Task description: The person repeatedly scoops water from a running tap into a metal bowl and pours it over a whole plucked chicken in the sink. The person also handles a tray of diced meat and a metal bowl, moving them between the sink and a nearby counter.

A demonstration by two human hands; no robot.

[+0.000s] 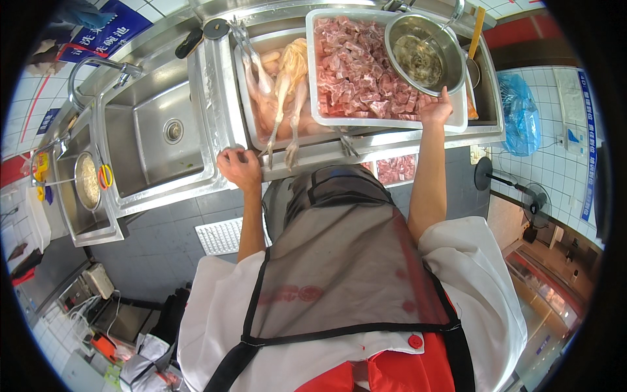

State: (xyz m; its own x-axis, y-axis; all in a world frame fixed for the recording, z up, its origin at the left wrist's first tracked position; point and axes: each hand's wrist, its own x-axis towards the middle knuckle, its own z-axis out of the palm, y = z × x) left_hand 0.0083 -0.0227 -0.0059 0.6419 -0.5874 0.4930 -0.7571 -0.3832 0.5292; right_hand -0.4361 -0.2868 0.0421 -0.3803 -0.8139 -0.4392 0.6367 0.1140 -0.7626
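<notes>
My right hand (435, 109) holds the near rim of a stainless steel bowl (425, 54), tilted under a faucet (457, 11) with water running into it. Beneath the bowl lies a white plastic tray (316, 120) heaped with chopped raw meat (357, 68). A second tray (250, 115), partly under the first, holds whole plucked poultry (281, 98) with the feet hanging over the near edge. My left hand (240, 166) rests with curled fingers on the steel counter's front edge, just left of those feet; whether it grips the edge is unclear.
Left of the trays is a steel sink basin (156, 142) with a drain. Farther left, a smaller basin holds a strainer bowl of pale shreds (88, 181), beside scissors with yellow-orange handles (105, 177). A wooden handle (476, 33) stands in the right basin. Another meat tray (396, 169) lies below the counter.
</notes>
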